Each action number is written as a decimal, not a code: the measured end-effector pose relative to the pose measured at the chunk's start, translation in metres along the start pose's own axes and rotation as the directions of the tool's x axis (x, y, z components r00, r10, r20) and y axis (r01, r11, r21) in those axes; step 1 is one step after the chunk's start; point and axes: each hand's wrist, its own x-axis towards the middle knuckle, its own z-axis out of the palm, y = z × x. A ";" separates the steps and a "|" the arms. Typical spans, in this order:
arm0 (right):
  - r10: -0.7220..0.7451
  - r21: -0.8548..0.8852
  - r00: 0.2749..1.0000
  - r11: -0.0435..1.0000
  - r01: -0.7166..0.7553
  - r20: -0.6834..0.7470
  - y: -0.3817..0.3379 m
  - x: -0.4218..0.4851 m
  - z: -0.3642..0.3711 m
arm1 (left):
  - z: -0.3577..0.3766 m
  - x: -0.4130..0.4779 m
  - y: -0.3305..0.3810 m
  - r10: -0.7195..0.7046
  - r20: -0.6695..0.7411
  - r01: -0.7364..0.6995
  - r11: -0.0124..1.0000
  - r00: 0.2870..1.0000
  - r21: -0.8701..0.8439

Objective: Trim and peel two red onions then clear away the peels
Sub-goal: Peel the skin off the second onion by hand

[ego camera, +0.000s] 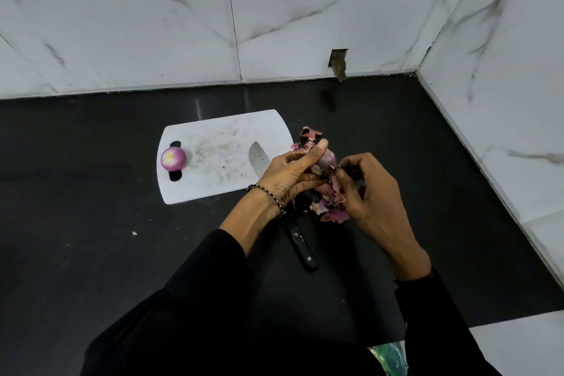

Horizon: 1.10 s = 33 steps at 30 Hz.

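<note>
Purple onion (pixel 328 158) gripped by left hand (pixel 290 172), right hand (pixel 367 192) pinches its skin (pixel 332 167) (papery): tearing could scatter scraps.

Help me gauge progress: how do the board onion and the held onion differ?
The board onion is peeled smooth; the held onion carries loose skin. The board onion lies untouched on the cutting board; the left hand grips the held onion, the right hand pinches its skin. Both are red.
</note>
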 end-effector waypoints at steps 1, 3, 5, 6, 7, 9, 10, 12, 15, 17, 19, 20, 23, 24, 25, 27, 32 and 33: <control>0.001 0.001 1.000 1.000 -0.001 0.010 0.001 -0.002 0.000 | 0.000 0.000 0.000 -0.005 -0.007 0.005 1.000 1.000 -0.010; 0.028 -0.013 1.000 1.000 -0.028 0.002 0.004 -0.005 -0.001 | 0.000 0.001 0.000 -0.012 -0.028 0.011 0.999 1.000 -0.035; 0.082 -0.027 0.996 0.996 -0.083 -0.030 0.009 -0.007 0.000 | 0.001 0.000 0.001 -0.033 -0.048 0.029 0.997 0.998 -0.074; 0.110 -0.026 0.993 0.993 -0.112 -0.051 0.011 -0.007 0.000 | 0.003 -0.002 0.002 -0.048 -0.055 0.043 0.994 0.997 -0.098; 0.135 -0.024 0.988 0.990 -0.137 -0.070 0.013 -0.008 0.000 | 0.004 -0.002 0.003 -0.062 -0.061 0.054 0.991 0.996 -0.125; 0.170 -0.030 0.980 0.984 -0.173 -0.100 0.016 -0.008 0.000 | 0.004 -0.003 0.004 -0.074 -0.070 0.062 0.985 0.995 -0.163; 0.179 -0.035 0.978 0.982 -0.184 -0.110 0.017 -0.007 0.000 | 0.005 -0.003 0.004 -0.075 -0.070 0.062 0.983 0.995 -0.170; 0.186 -0.042 0.975 0.980 -0.193 -0.123 0.017 -0.007 0.000 | 0.004 -0.003 0.004 -0.078 -0.059 0.067 0.983 0.995 -0.169; 0.177 -0.061 0.974 0.981 -0.187 -0.139 0.017 -0.005 0.000 | 0.004 -0.005 0.004 -0.082 -0.057 0.071 0.983 0.995 -0.169; 0.165 -0.080 0.970 0.980 -0.181 -0.176 0.017 -0.004 0.000 | 0.004 -0.005 0.005 -0.088 -0.046 0.079 0.982 0.995 -0.169; 0.131 -0.120 0.970 0.980 -0.158 -0.207 0.017 -0.003 0.000 | 0.003 -0.006 0.006 -0.094 -0.034 0.088 0.983 0.995 -0.164; 0.118 -0.130 0.970 0.980 -0.148 -0.212 0.017 -0.003 0.000 | 0.004 -0.007 0.007 -0.095 -0.027 0.090 0.982 0.995 -0.166; 0.117 -0.116 0.973 0.983 -0.142 -0.199 0.014 -0.004 -0.002 | 0.005 -0.009 0.009 -0.102 -0.014 0.097 0.979 0.995 -0.181; 0.120 -0.107 0.973 0.984 -0.142 -0.196 0.013 -0.005 -0.002 | 0.007 -0.010 0.010 -0.105 -0.010 0.101 0.977 0.994 -0.189; 0.119 -0.096 0.974 0.986 -0.140 -0.195 0.011 -0.006 -0.003 | 0.008 -0.011 0.010 -0.108 -0.007 0.104 0.974 0.994 -0.200; 0.113 -0.080 0.975 0.988 -0.130 -0.193 0.010 -0.006 -0.005 | 0.010 -0.012 0.012 -0.118 -0.005 0.114 0.970 0.993 -0.216; 0.159 -0.055 0.968 0.984 -0.172 -0.192 0.008 -0.006 -0.003 | 0.011 -0.013 0.011 -0.133 0.012 0.133 0.971 0.991 -0.197; 0.145 -0.055 0.972 0.986 -0.158 -0.185 0.008 -0.007 -0.004 | 0.011 -0.013 0.011 -0.133 0.012 0.133 0.970 0.991 -0.204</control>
